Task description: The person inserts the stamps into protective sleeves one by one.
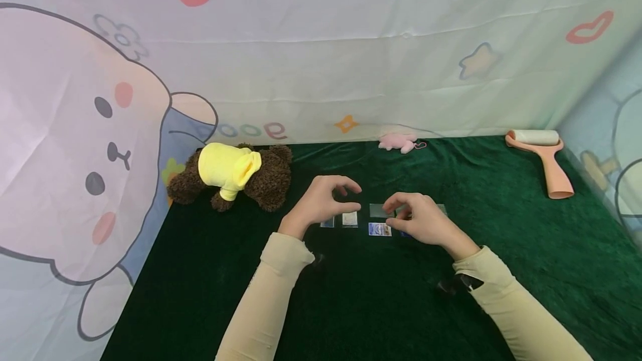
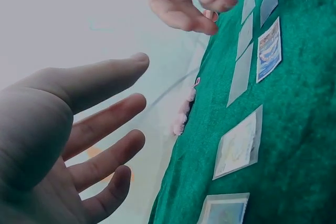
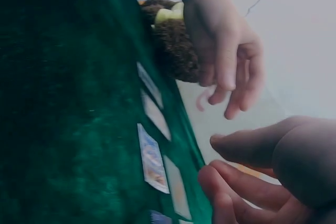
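My left hand (image 1: pixel 323 199) hovers over two small cards in clear sleeves, one whitish (image 1: pixel 349 219) and one bluish (image 1: pixel 327 223). Its fingers are spread from the thumb and hold nothing in the left wrist view. To the right, my right hand (image 1: pixel 421 219) hangs over more cards, its thumb and fingertips apart with nothing visible between them. Near those fingertips lies a blue printed card (image 1: pixel 379 229), with a clear sleeve (image 1: pixel 381 210) behind it. The right hand partly hides other pieces in the head view; the left wrist view shows further clear sleeves (image 2: pixel 245 33) in a row.
A dark green cloth (image 1: pixel 351 299) covers the table. A brown plush toy in a yellow top (image 1: pixel 230 174) lies at the back left. A pink plush (image 1: pixel 398 142) sits by the back curtain, and an orange-handled lint roller (image 1: pixel 544 160) lies at the back right.
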### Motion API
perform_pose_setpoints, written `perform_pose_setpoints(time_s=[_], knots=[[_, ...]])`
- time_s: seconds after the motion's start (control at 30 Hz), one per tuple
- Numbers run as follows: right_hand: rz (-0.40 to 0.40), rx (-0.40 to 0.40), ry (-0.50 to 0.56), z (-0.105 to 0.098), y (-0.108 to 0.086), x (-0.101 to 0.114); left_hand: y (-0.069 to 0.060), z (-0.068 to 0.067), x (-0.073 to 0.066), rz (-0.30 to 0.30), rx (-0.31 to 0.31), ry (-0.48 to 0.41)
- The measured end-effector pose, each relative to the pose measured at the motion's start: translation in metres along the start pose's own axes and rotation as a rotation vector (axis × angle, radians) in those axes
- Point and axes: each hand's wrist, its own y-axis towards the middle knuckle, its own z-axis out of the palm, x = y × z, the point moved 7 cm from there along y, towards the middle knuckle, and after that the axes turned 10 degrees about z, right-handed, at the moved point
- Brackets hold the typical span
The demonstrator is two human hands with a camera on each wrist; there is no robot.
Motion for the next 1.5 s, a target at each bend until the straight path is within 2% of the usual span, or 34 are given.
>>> perform_pose_setpoints(time_s=[0.23,0.53,0.77,1.1,1.5], knots=[[0.069,0.01,-0.061,0.013,0.003,-0.007,0.002,0.005,0.004,-0.015,0.018,-0.02],[0.054,0.016,-0.124,0.022,0.005,-0.006,0.004,0.014,0.006,-0.032,0.019,-0.036],[0.037,0.011,-0.185,0.028,0.006,-0.006,0.007,0.02,0.004,-0.009,0.025,-0.035],[0.013,-0.012,-0.302,0.03,0.01,-0.002,0.008,0.019,0.003,-0.008,0.018,-0.038],[0.011,0.014,-0.344,0.03,0.008,0.005,0.005,0.015,0.004,-0.023,0.007,-0.026]])
